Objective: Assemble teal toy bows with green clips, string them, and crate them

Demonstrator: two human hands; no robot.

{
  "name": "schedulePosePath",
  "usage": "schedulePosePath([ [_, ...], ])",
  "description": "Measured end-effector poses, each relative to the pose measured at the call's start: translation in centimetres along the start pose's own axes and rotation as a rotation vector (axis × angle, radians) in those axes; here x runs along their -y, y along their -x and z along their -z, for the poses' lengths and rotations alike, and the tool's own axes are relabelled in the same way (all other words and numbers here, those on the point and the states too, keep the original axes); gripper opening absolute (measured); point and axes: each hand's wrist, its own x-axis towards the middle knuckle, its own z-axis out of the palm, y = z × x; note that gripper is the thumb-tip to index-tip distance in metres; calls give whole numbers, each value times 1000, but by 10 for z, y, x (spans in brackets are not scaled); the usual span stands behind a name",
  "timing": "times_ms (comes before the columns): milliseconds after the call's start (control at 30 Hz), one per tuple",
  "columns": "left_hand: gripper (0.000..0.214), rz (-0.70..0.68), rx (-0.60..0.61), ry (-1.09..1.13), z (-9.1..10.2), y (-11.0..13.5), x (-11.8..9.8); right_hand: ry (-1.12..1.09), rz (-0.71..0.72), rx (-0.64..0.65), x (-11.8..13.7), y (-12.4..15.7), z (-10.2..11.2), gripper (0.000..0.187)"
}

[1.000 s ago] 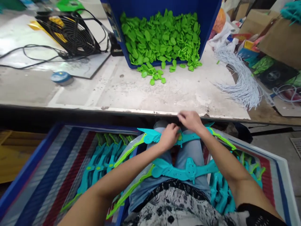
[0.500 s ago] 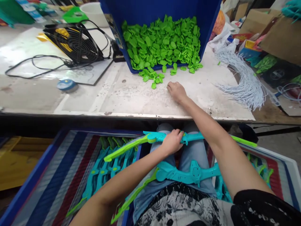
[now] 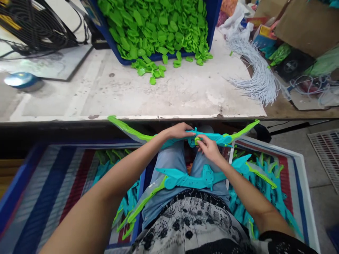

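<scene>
A teal toy bow (image 3: 215, 137) with green curved limbs spans my knees in front of the table edge. My left hand (image 3: 180, 131) is closed around its middle from the left. Between the fingers of my right hand (image 3: 211, 149) is a small green plastic piece (image 3: 197, 140), pressed against the bow's centre. Whether the piece is seated there, I cannot tell. A second teal bow (image 3: 185, 179) lies across my lap, nearer my body. Many like green pieces (image 3: 161, 31) fill a tipped blue bin (image 3: 215, 26) on the table, some spilling out in front.
Striped-lined crates flank my legs: a blue-rimmed one (image 3: 31, 155) at left, a white-rimmed one (image 3: 304, 176) at right, both holding bows. On the table (image 3: 106, 98) are a black fan (image 3: 39, 28), a round tin (image 3: 23, 81) and a bundle of white cords (image 3: 261, 77).
My right hand has come back from the table beside the spilled pieces to the bow, now with a green piece. The bow is turned over or rotated, and the view has tilted downward.
</scene>
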Motion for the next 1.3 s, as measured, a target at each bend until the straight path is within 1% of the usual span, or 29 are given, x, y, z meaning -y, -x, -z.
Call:
schedulePosePath([
  [67,38,-5,25,23,-1,1,-2,34,-4,-66,-6,5,-14,34],
  [167,39,-3,38,30,-1,1,-2,93,4,-132,-6,9,-26,37],
  [400,38,6,16,53,-1,3,-2,149,12,-232,-2,9,-39,35],
  [500,38,16,-2,21,-2,2,-2,157,-28,-303,-3,9,-43,35],
  [600,40,32,-60,-91,-4,-1,0,174,-94,-375,-4,9,-46,36],
  [667,41,28,-105,-169,-7,-3,2,124,-135,-418,-6,10,-48,38],
  [700,41,21,-114,-197,-7,-3,2,59,-150,-435,-6,10,-49,39],
  [767,41,6,-107,-234,-9,-3,2,-147,-172,-456,-9,9,-53,44],
  [867,41,1,-117,-266,-10,-1,0,-508,-227,-457,-12,7,-61,53],
  [933,41,12,-122,-275,-10,0,-1,-672,-288,-427,-15,5,-66,55],
  [967,41,18,-123,-280,-10,0,-1,-717,-309,-397,-17,4,-68,54],
  [1067,39,31,-125,-309,-10,-1,0,-728,-322,-308,-20,-1,-71,49],
  [1167,37,42,-126,-352,-9,-3,2,-681,-337,-278,-22,-7,-70,46],
  [1233,37,52,-124,-389,-12,0,0,-658,-350,-261,-21,-9,-65,41],
  [1300,39,56,-158,-447,-21,8,-3,-564,-348,-202,-16,-4,-52,33],
])
